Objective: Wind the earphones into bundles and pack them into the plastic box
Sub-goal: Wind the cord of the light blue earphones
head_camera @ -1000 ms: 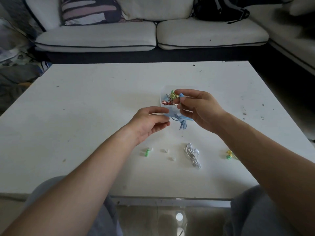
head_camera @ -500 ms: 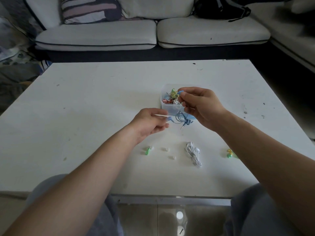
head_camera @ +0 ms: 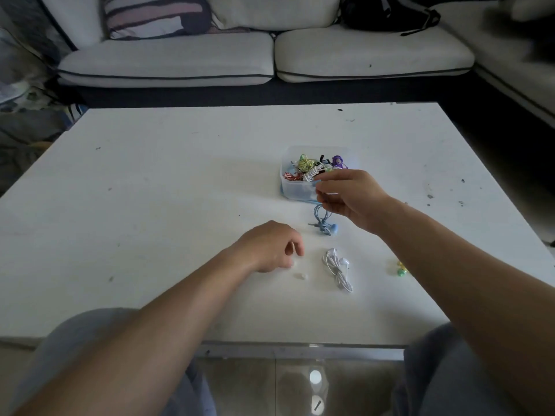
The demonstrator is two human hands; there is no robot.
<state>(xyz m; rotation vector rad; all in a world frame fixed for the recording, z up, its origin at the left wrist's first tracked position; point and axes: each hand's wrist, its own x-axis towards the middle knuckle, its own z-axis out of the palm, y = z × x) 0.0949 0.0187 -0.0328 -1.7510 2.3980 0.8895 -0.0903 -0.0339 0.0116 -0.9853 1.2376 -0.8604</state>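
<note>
With my right hand pinching the loosely looped blue earphones just in front of the plastic box (left hand loosely curled, empty), I'd tighten the dangling loops before dropping them in.

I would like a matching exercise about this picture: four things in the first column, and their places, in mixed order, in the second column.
Things:
1. blue earphones
2. purple earphones
3. green earbud
4. nearest white earphones

Places:
A. in the plastic box
B. on the table, beside the right forearm
C. hanging from the right hand
D. on the table, right of the left hand

Pairs: 1-C, 2-A, 3-B, 4-D
</note>
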